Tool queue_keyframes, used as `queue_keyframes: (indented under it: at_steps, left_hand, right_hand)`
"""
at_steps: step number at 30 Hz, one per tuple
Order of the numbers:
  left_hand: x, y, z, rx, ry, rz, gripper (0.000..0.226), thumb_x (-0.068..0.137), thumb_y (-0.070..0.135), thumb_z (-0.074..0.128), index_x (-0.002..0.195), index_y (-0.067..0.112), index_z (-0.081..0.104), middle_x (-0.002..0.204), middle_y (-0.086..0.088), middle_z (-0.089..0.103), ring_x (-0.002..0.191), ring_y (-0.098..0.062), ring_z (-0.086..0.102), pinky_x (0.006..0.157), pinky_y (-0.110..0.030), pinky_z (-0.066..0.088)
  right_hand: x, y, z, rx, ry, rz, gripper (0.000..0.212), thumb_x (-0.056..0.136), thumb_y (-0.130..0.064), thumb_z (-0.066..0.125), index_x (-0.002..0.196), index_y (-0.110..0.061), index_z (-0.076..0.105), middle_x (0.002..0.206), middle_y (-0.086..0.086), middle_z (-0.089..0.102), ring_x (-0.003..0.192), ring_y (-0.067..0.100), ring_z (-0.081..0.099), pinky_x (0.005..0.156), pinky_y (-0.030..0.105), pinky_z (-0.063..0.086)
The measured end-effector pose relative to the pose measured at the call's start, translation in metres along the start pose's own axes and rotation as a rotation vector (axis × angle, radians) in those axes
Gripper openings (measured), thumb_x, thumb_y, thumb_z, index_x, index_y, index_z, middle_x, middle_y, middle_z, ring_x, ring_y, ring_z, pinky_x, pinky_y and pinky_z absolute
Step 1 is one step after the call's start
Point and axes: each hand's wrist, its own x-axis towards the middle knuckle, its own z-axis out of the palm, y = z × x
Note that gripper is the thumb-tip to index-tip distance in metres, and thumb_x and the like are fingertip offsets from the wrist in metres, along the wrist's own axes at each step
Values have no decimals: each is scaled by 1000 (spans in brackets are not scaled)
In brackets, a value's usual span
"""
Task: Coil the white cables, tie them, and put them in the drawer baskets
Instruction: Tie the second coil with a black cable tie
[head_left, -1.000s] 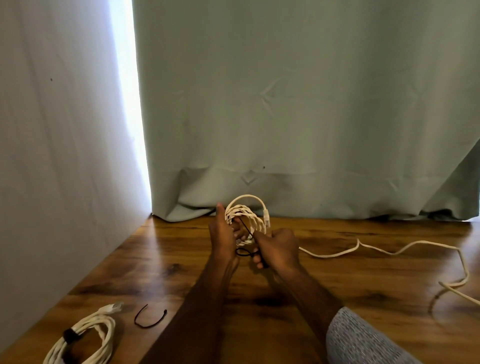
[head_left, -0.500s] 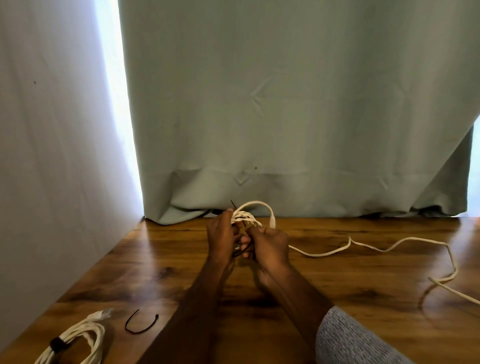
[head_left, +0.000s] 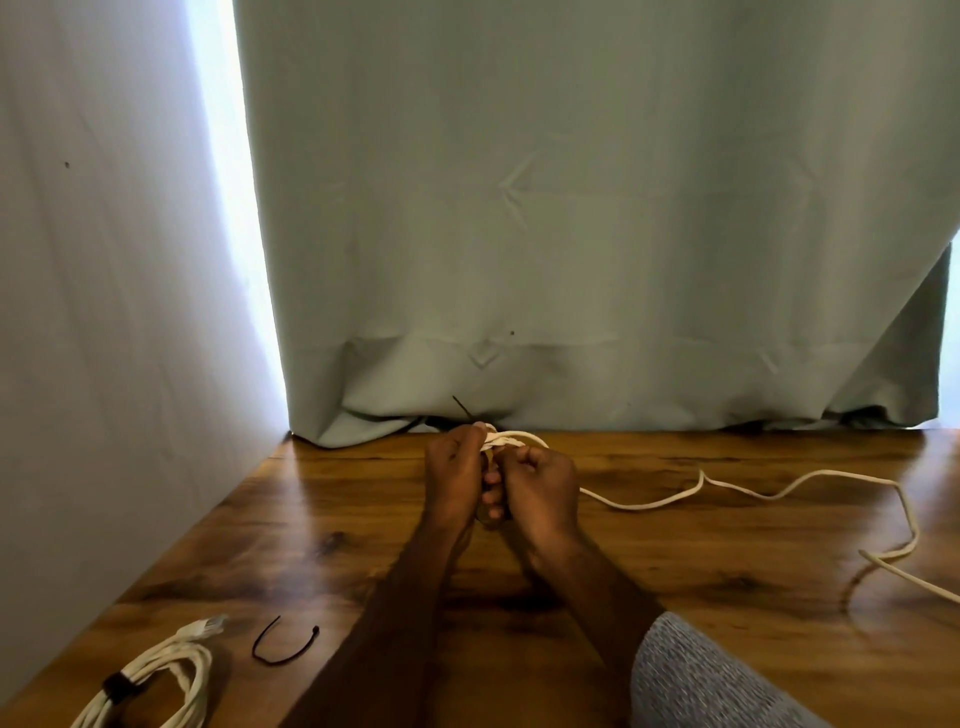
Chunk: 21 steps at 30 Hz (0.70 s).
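White cable coil (head_left: 506, 440) — small bundle, held above the table, mostly hidden; thin black tie end (head_left: 462, 406) projecting upward. Loose white cable (head_left: 769, 492) — snaking rightward. Tied coil (head_left: 156, 680) — bottom left, black band; spare black tie (head_left: 284, 644) beside.

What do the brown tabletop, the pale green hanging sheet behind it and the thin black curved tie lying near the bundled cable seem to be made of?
The brown tabletop looks like wood or wood-look laminate: grain, dark knots and a glossy sheen. The pale green hanging sheet seems matte woven cloth, since it creases and bunches at the bottom. The thin black curved tie holds its bend, so probably plastic-coated wire, though too small to be sure.
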Motion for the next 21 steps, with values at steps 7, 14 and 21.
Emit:
queue_keyframes:
  at_steps: [7, 14, 21]
  left_hand:
    - [1, 0, -3, -56, -43, -2, 27, 94, 18, 56, 77, 5, 72, 71, -16, 64, 65, -27, 59, 62, -35, 47]
    - [-5, -1, 4, 124, -219, 146, 40, 94, 23, 55, 75, -12, 57, 60, -18, 47, 55, -18, 45, 52, -30, 32]
    - [-13, 1, 10, 304, -327, 180, 39, 97, 0, 53, 61, 12, 62, 51, 8, 59, 49, 1, 53, 51, -16, 39]
  right_hand:
    - [8, -23, -24, -451, 232, -613, 14, 85, -20, 67, 72, -21, 67, 68, -7, 63, 69, 10, 60, 60, 28, 46]
    - [42, -23, -30, -323, -177, -211, 21, 95, -32, 67, 76, -30, 74, 79, -12, 73, 80, 1, 68, 75, 25, 49]
    - [44, -34, -55, -119, -441, -24, 13, 96, -11, 65, 101, -5, 75, 90, 8, 76, 76, 10, 71, 61, 16, 53]
